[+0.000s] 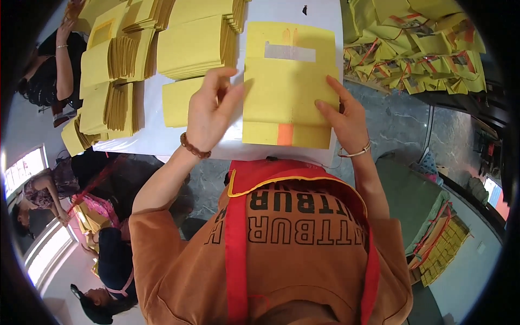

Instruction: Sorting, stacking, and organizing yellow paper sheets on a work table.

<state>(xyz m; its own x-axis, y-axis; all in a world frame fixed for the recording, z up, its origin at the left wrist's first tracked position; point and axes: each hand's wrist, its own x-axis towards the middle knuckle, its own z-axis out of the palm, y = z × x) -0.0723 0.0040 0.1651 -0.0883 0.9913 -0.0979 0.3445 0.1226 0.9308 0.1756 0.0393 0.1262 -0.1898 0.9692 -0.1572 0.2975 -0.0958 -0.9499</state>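
Observation:
A yellow paper envelope [287, 89] lies in front of me on the white table, with a pale grey strip across its upper part and an orange patch at its near end. My left hand [212, 105] hovers by its left edge, fingers bent, with a gap between thumb and forefinger and nothing held. At the right edge is my right hand [346, 118], thumb on the paper and forefinger stretched along the side; its other fingers are mostly hidden. Behind my left hand lies a lower yellow envelope pile [181, 104].
Stacks of yellow envelopes [190, 46] cover the table's left and far side. A dark scrap [305, 10] lies at the far end. Tied yellow bundles [417, 49] fill the far right, and another bundle [447, 249] stands lower right. Other people [111, 260] work at the left.

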